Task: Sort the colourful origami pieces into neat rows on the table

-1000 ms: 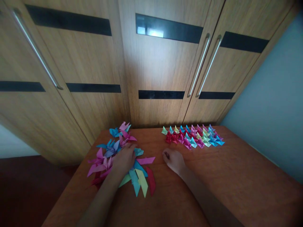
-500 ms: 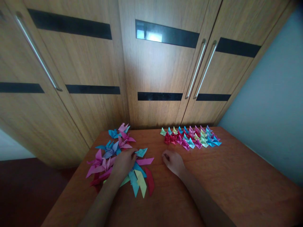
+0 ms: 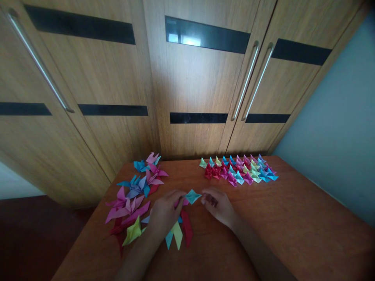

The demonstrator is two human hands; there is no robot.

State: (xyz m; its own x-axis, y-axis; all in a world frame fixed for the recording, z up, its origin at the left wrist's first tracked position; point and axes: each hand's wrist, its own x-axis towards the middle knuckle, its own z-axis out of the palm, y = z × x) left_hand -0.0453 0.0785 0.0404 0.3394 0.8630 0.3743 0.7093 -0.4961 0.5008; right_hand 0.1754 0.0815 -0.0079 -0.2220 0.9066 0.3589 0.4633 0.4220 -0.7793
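Nearest, two bare forearms reaching up from the bottom edge onto a reddish-brown desk (image 3: 293, 230). Left hand (image 3: 165, 210) over a fan of flat paper strips (image 3: 179, 233) — yellow, blue, red — with fingers pinched on a teal piece (image 3: 192, 196), lifted just above the desk between both hands. Right hand (image 3: 219, 206) just beside that piece, fingers curled loosely inward, fingertips near its right tip; whether touching it, impossible to tell, and something dark at the fingers too small to make out.

Left of the left hand, a loose pile of folded papers (image 3: 133, 195) — pink, magenta, purple, blue, one yellow-green at the near edge — spread along the desk's left side up toward the far corner, some overlapping, tips pointing many ways.

Farther back and to the right, well apart from both hands, a tidy cluster of small folded pieces (image 3: 238, 169) in close rows: red, pink, teal, yellow, green, blue, standing on their bases near the desk's far edge.

Behind the desk, wooden wardrobe doors (image 3: 193, 78) with dark horizontal bands and long metal handles (image 3: 247, 80), two of them close together on the right pair of doors, one slanting on the left. Beyond the right side, a pale blue-grey wall (image 3: 342, 128). At lower left, dark floor (image 3: 26, 234).
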